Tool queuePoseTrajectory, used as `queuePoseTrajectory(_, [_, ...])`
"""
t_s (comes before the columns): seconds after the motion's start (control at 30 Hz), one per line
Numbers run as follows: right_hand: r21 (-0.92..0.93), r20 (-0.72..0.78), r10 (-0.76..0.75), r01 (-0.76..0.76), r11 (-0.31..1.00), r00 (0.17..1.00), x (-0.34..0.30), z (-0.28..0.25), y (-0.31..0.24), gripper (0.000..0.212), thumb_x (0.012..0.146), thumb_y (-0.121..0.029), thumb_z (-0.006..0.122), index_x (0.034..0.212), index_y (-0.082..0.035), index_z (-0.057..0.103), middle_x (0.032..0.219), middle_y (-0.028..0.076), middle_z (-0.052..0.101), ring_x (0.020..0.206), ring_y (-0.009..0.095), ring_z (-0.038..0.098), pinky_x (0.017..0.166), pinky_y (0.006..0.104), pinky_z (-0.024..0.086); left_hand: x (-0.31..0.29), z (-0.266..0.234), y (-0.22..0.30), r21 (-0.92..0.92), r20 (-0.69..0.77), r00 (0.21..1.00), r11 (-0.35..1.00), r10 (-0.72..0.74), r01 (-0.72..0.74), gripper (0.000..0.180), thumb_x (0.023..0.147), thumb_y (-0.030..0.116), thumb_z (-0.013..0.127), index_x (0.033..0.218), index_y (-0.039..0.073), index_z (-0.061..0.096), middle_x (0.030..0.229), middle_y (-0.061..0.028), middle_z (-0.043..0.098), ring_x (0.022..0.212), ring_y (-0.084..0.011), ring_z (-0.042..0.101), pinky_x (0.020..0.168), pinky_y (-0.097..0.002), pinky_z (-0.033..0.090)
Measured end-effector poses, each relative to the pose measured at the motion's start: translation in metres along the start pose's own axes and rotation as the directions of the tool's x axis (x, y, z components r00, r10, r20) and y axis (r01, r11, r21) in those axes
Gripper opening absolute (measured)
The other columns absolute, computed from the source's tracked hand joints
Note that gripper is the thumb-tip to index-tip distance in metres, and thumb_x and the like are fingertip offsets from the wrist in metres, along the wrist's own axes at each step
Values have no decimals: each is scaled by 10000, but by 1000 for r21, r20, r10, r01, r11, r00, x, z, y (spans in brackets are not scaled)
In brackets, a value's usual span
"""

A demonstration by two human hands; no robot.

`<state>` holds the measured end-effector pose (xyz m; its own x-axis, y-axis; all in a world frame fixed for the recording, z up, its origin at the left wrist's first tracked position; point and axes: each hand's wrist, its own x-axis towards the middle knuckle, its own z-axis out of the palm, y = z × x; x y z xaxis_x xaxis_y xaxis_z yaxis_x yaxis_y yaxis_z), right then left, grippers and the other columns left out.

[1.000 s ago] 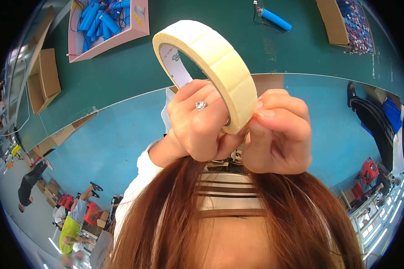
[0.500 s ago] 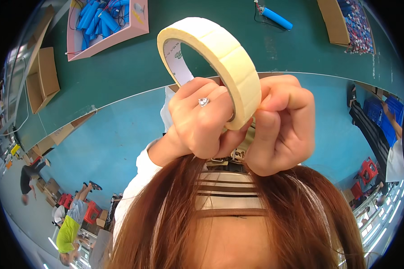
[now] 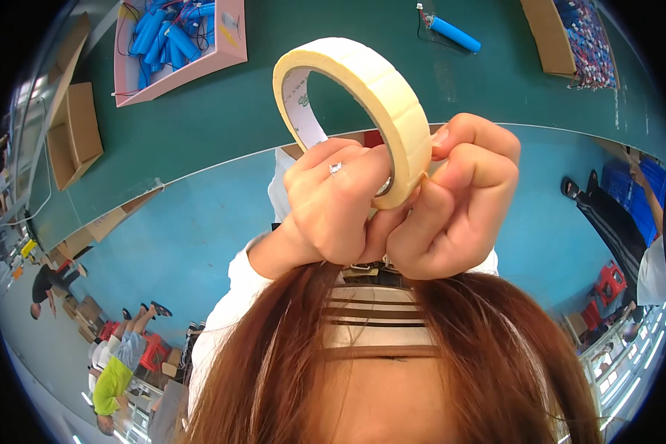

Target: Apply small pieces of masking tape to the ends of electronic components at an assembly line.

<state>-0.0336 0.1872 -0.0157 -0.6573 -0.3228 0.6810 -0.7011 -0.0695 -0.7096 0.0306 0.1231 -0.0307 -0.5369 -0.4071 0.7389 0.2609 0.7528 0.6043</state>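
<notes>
A roll of cream masking tape [image 3: 403, 111] is held up in front of me, at the near edge of the green table. My left hand [image 3: 333, 196], with a ring on one finger, is closed around the roll's lower side, its fingers through the core. My right hand [image 3: 462, 200] is closed at the roll's lower right, thumb and forefinger pinched at the tape's outer face. A small bit of tape seems to be between those fingertips, but it is mostly hidden.
On the green table [image 3: 274, 111] stands a pink box [image 3: 233, 48] of blue cylindrical battery packs. One blue battery pack [image 3: 455, 33] lies alone at the far side. A cardboard box [image 3: 547, 41] with many wired connectors is at far right. An open carton [image 3: 81, 133] sits at left. Other people are in the background.
The roll has shifted slightly right and down. My right hand has moved a little left, its thumb closer to the tape, with the fingers curled differently.
</notes>
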Motion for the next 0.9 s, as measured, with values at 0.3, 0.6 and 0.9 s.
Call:
queuePoseTrajectory(0.3, [-106, -86, -50, 41, 994, 995, 4, 6, -1, 75, 671, 50, 446, 701, -12, 416, 675, 119, 474, 554, 160, 425, 467, 233, 363, 3, -4, 3, 14, 62, 997, 999, -48, 48, 329, 649, -2, 639, 919, -108, 483, 754, -135, 578, 468, -193, 514, 423, -288, 437])
queuePoseTrajectory(0.6, [40, -29, 13, -12, 999, 999, -2, -5, 3, 68, 731, 36, 486, 745, -12, 442, 722, 120, 487, 591, 177, 450, 518, 263, 401, 6, -7, 4, -111, 150, 979, 982, -138, 155, 332, 644, 11, 659, 931, -77, 519, 775, -133, 599, 524, -225, 561, 492, -292, 462])
queuePoseTrajectory(0.9, [218, -126, 163, -133, 967, 979, -2, -12, -5, 248, 686, 24, 665, 887, 31, 520, 784, 117, 524, 609, 173, 494, 563, 251, 437, 1, -10, 6, -188, 231, 939, 935, -256, 301, 349, 655, 0, 658, 963, -86, 520, 807, -146, 605, 542, -222, 566, 493, -283, 459])
